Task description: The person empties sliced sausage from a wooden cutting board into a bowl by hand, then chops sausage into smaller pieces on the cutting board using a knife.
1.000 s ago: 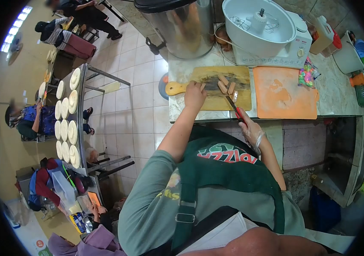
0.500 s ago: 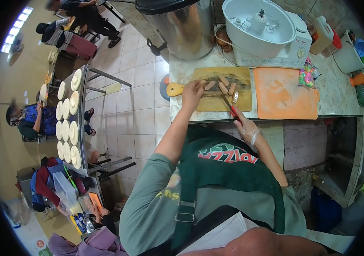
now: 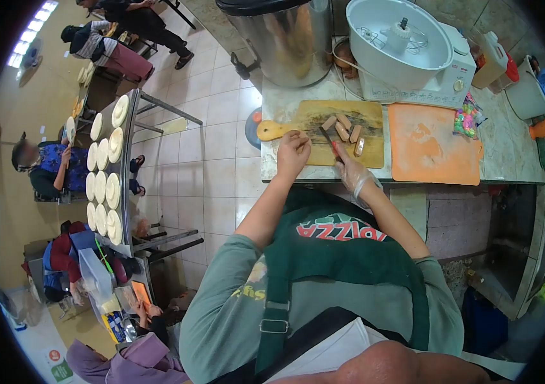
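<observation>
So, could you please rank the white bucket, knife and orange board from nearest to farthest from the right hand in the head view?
1. Knife, held in the right hand.
2. Orange board, right of that hand.
3. White bucket, far right, beyond the orange board.

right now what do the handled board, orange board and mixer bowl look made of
The handled board: probably worn, matte wood, yellowish with dark streaks, though plastic is possible. The orange board: likely matte plastic, a thin, brightly coloured sheet. The mixer bowl: apparently smooth white plastic, with a soft sheen.
</observation>
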The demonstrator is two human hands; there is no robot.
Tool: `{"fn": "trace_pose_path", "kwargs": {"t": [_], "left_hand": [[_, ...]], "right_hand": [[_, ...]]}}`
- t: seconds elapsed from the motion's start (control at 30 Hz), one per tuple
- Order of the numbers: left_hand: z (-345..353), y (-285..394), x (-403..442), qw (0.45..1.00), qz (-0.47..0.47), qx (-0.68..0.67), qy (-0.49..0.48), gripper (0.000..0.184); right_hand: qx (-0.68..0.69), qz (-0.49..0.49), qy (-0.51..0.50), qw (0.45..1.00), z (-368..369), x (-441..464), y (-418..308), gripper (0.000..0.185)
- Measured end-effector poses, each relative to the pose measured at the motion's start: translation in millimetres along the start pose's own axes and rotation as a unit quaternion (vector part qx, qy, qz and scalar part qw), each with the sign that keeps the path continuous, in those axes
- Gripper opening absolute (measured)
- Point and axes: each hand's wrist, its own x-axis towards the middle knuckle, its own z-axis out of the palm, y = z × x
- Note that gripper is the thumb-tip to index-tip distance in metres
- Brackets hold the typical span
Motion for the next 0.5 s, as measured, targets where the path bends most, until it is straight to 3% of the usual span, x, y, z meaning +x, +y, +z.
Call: {"fn": "trace_pose_path", "kwargs": {"t": [0.07, 0.13, 0.23, 0.37, 0.5], "left_hand": [[4.6, 2.2, 3.6, 1.000, -0.019, -0.003, 0.001, 0.015], [9.5, 8.2, 9.3, 0.979, -0.143, -0.136, 0.040, 0.020], [7.0, 15.7, 17.1, 0.975, -0.216, -0.046, 0.018, 0.025], [10.1, 8.3, 19.4, 0.965, -0.260, -0.034, 0.001, 0.029], [11.6, 8.2, 19.7, 0.942, -0.307, -0.134, 0.007, 0.026]], "right_hand": [[-0.011, 0.016, 0.006, 1.000, -2.0, -2.5, -7.9, 0.049], [-0.024, 0.004, -0.023, 0.999, -0.3, -3.2, -14.9, 0.052], [-0.031, 0.031, -0.056, 0.997, -2.4, -3.8, -29.0, 0.054], [-0.049, 0.067, -0.095, 0.992, -6.1, -7.1, -40.2, 0.055], [-0.040, 0.076, -0.084, 0.993, -5.0, -4.1, -41.6, 0.057]]}}
